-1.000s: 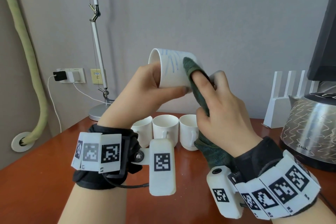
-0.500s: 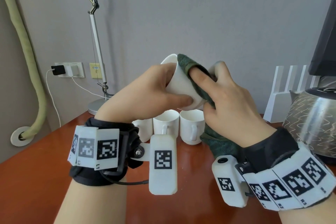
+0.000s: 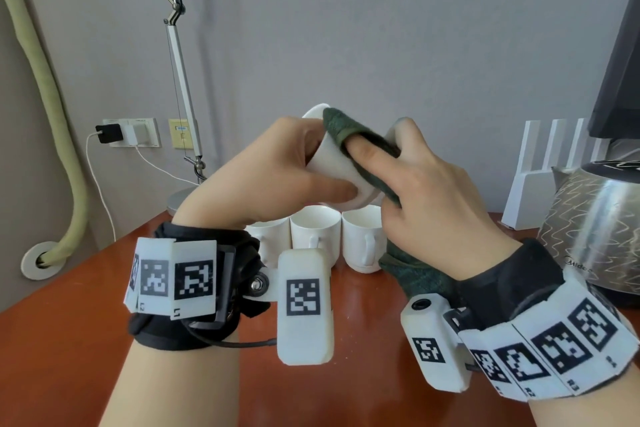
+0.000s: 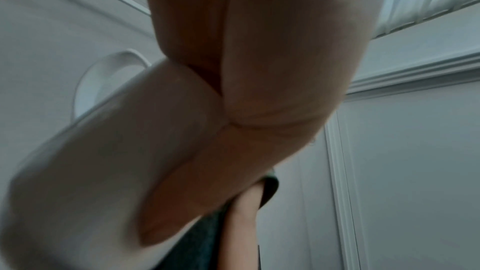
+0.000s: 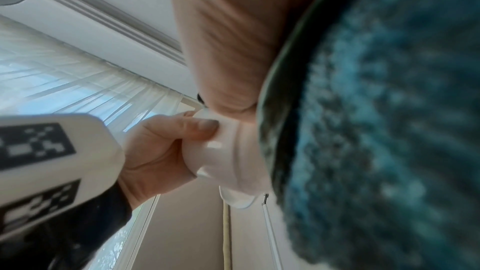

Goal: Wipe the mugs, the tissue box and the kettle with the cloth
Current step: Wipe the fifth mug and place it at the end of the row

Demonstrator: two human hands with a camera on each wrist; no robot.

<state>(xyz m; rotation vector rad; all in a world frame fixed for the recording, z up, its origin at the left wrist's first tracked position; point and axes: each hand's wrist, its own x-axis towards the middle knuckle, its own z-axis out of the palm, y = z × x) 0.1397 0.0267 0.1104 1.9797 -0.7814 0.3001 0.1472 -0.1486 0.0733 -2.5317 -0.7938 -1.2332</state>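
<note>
Careful: your left hand (image 3: 263, 180) grips the tilted white ceramic mug (image 3: 332, 163) above three standing mugs (image 3: 315, 236) while your right hand (image 3: 426, 198) presses the dark green cloth (image 3: 349, 133) against it, so a hard rub could slip it loose.

Tabletop: reddish-brown wood, set against the wall.
The tabletop (image 3: 86, 305) carries three white mugs (image 3: 315, 236) in a touching row, a steel kettle (image 3: 595, 239) at right, a lamp base (image 3: 180, 199) at rear left, and a white rack (image 3: 526, 201).

I held a plain white ceramic mug (image 3: 334, 163) tilted on its side in the air, a dark green cloth (image 3: 360, 146) draped over it; three more white mugs (image 3: 315, 230) stood upright on the desk (image 3: 69, 340), beside a patterned steel kettle (image 3: 595, 229).
</note>
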